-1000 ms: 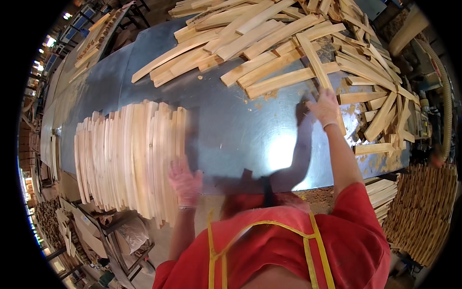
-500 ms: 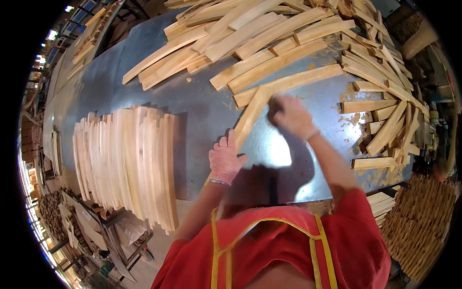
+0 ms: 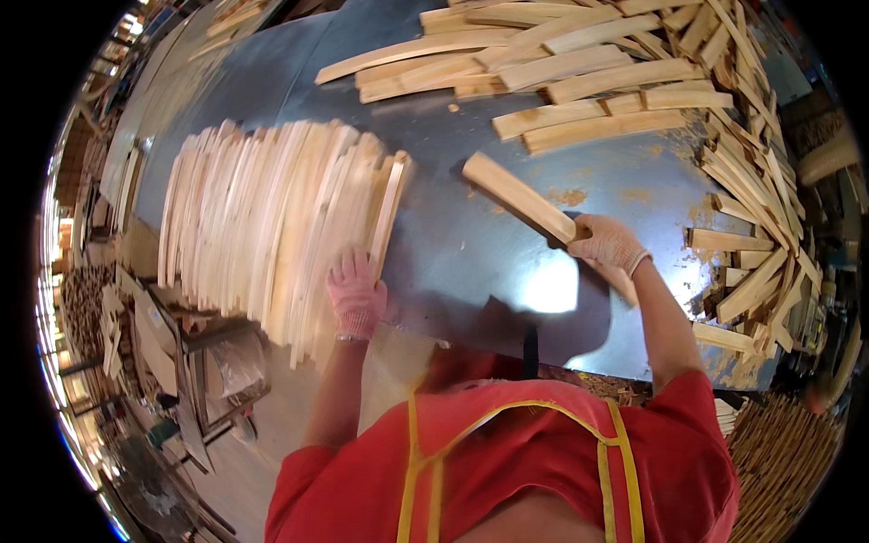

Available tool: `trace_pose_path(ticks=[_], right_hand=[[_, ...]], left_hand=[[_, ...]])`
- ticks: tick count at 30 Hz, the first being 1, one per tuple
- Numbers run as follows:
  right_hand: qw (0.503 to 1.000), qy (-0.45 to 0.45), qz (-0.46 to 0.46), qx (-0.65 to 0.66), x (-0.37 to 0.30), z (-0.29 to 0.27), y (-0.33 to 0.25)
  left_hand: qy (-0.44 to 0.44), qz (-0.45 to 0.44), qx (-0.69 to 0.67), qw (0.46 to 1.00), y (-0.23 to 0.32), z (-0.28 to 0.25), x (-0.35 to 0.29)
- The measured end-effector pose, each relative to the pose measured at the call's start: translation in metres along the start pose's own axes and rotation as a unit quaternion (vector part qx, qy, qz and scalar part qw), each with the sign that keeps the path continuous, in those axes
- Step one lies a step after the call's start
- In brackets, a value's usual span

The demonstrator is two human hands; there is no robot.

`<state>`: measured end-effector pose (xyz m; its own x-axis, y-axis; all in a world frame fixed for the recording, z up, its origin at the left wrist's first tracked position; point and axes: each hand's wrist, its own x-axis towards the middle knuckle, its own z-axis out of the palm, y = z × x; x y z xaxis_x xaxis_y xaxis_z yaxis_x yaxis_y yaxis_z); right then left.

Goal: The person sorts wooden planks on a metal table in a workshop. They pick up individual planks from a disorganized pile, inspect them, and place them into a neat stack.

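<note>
- We find the right hand (image 3: 608, 244) gripping one wooden strip (image 3: 518, 192), which reaches forward-left of it.
- We see the left hand (image 3: 357, 294), fingers extended, against the strip row (image 3: 272, 217).
- We record loose pieces (image 3: 606, 131) beyond the right hand.

My L glove (image 3: 356, 294) pink, R glove (image 3: 608, 244) paler, pink-cream. Row (image 3: 272, 222) pale cream w/ pinkish stripes; my slat (image 3: 520, 195) lt. yellow-tan. Table (image 3: 434, 226) blue-grey w/ white glare (image 3: 550, 288), tan dust (image 3: 568, 196). Apron (image 3: 516, 412) red w/ yellow trim (image 3: 412, 421), sleeves (image 3: 681, 421) red.
</note>
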<state>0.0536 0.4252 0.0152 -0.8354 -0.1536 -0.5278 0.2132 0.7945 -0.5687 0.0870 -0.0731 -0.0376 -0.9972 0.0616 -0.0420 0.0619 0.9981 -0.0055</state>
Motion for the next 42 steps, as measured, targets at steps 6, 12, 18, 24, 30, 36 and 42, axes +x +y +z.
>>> trace_pose_path(ticks=[6,12,18,24,30,36,42], right_hand=[[0.942,-0.015,0.034,0.334,0.015,0.128,-0.111],[0.984,0.001,-0.137,0.113,0.06,0.236,-0.209],[0.959,0.045,-0.197,0.2,0.068,0.173,-0.173],[0.951,0.287,0.015,0.117,0.075,0.051,-0.032],[0.91,0.399,0.11,-0.018,0.084,-0.008,0.061],[0.878,0.462,0.123,-0.01,0.089,-0.022,0.088],[0.637,0.34,0.011,0.692,0.04,0.033,0.071]], left_hand=[[0.016,0.052,-0.012,0.998,-0.008,-0.021,0.004],[0.03,0.08,-0.122,0.989,-0.015,-0.001,0.003],[0.033,0.068,-0.04,0.996,0.018,-0.013,-0.006],[0.104,0.212,-0.115,0.965,0.139,-0.031,0.093],[0.046,0.262,-0.105,0.958,0.279,-0.024,0.249],[-0.037,0.237,-0.056,0.969,0.346,-0.016,0.239],[-0.136,0.21,-0.129,0.96,0.272,-0.02,0.084]])
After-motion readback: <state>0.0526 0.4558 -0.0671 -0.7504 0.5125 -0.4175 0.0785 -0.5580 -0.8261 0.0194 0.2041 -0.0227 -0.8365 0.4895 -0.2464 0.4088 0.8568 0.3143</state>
